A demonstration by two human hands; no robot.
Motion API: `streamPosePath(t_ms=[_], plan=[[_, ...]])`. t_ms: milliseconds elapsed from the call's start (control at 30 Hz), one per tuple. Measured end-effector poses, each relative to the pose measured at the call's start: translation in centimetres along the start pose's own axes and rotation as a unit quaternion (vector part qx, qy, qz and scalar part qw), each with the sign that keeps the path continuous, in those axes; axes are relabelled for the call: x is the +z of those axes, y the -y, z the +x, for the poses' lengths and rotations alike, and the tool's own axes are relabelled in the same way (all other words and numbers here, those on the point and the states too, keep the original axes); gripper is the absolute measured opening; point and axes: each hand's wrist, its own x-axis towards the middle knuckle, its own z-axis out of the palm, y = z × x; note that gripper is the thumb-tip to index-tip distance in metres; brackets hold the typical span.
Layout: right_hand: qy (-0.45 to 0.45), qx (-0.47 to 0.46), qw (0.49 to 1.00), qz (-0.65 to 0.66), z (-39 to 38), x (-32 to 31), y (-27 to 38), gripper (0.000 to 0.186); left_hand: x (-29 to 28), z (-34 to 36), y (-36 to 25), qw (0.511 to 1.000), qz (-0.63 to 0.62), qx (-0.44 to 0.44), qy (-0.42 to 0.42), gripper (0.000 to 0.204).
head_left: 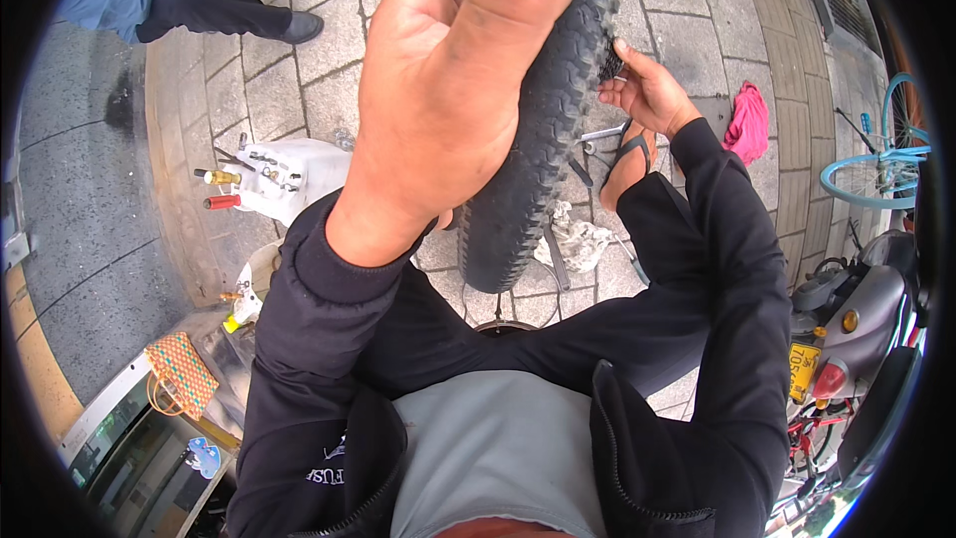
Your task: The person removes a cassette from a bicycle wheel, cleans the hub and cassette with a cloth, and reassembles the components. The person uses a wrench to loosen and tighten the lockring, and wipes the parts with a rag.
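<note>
A black knobby bicycle tyre (518, 204) stands upright in front of me, running from between my knees to the top edge. My left hand (438, 100) is closed over its upper part, thumb lying across the tread; its fingertips are partly cut off by the frame. On the wheel's right side, my right hand (652, 90) has its fingers curled beside a dark toothed part (609, 64), which looks like the sprockets. The tyre hides much of that part. Whatever the right fingertips pinch is too small to make out.
Left stands a white container (304, 174) with tools, including a red-handled one (221, 202). A crumpled whitish rag (578, 239) and a metal tool (602, 134) lie near my right foot. Beyond are a pink cloth (747, 125), a blue bicycle (881, 164), a scooter (861, 324) and another person's leg (214, 5).
</note>
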Motion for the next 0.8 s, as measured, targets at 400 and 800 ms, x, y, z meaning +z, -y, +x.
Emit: streamPosePath(t_ms=[400,800], plan=[[-0.009,-0.013,0.998,-0.053,0.5,1.5,0.6,0.04,-3.7,1.2,1.1,0.901,0.304,0.28,0.131,0.039],[-0.027,-0.013,0.996,-0.08,1.7,2.6,0.2,0.05,-0.4,0.4,0.7,0.992,0.059,0.096,0.053,0.04]])
